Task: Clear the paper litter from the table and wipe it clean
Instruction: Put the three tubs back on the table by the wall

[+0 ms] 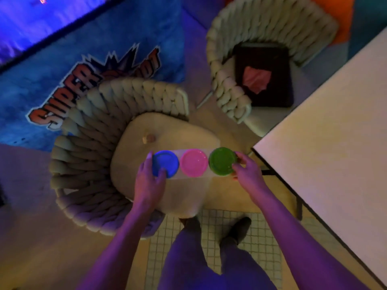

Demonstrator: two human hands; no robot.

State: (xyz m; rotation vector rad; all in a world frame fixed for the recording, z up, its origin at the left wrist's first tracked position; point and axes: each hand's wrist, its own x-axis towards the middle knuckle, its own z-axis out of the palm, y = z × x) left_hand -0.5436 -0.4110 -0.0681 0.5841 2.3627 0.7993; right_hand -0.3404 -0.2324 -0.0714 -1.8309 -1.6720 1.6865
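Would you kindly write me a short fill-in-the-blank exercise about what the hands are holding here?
1. The left hand grips the end with the ____ lid.
2. The middle lid is ____.
3. The right hand holds the end with the ____ lid.
4. The pink cloth lies on a ____.

Missing words: blue, pink, green, chair

Arcade lounge — neon glow, "SUPER" floor graphic [94,88], woven chairs [88,164], table [335,143]

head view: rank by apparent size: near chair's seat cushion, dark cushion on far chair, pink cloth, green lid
1. Seat cushion, though hands and lids hide part.
2. Dark cushion, farther from the camera, so true rank unsure.
3-4. Pink cloth and green lid look alike; not ranked.
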